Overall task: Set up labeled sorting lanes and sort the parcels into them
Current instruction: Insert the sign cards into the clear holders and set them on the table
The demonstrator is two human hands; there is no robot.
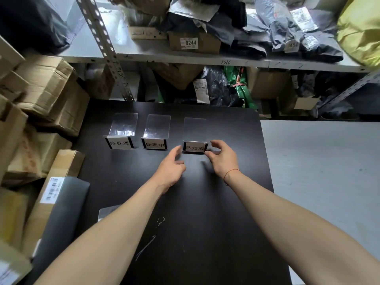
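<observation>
Head view
Right hand: thumb and forefinger curved round the right end of the third sign holder. The fingertips look to be at its edge, but whether they pinch it or only hover beside it cannot be told. A thin red cord circles the wrist.
Left hand: fingers loosely curled and holding nothing. The thumb tip is just beside the left end of the same holder; contact cannot be told.
Third sign holder: clear acrylic, standing on the black table between the two hands. Its label card faces the person and its clear back leans away from them.
Middle sign holder: just left of the left hand's fingertips and apart from them, its label also facing the person.
Left sign holder: further left, beyond the middle one, well apart from both hands. The three holders form a row across the table's far half.
Grey parcel: a soft bag at the table's left edge, well behind and left of the left hand, beside the left forearm.
Cardboard boxes: stacked off the table's left side, beyond the grey parcel.
Shelf: metal racking past the row of holders, loaded with boxes and dark mailer bags.
</observation>
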